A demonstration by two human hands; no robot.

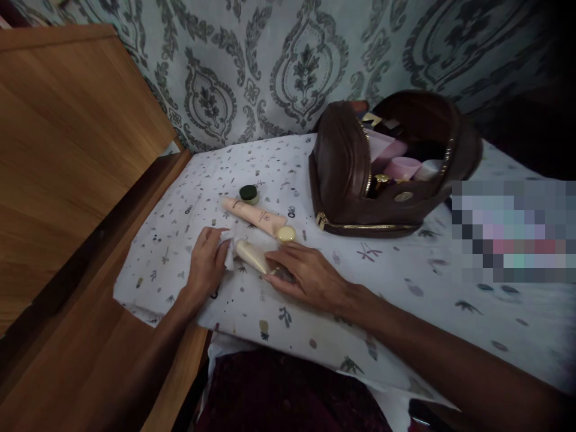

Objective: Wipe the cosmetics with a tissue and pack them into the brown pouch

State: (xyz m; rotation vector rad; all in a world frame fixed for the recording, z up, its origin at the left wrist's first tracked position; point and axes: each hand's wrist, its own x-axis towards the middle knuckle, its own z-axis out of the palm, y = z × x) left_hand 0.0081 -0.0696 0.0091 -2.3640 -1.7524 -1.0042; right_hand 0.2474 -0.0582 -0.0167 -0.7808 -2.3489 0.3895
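Observation:
My right hand (303, 273) is closed around one end of a cream-coloured tube (251, 256), low over the cloth. At the tube's other end, my left hand (208, 259) pinches a crumpled white tissue (228, 249). Just beyond them lies a peach squeeze tube (254, 215) with dark print. A small round pale-yellow container (286, 234) sits by the peach tube's right end. Behind its left part is a little jar with a dark green lid (248, 193).
An unzipped brown cosmetic bag (342, 180), full of pink tubes and other items, stands at the back right. White patterned cloth (202, 180) covers the table. A wooden panel (81, 120) rises at left; a patterned curtain or wall covering (252, 66) hangs behind. A blurred-out patch (513, 231) lies at right.

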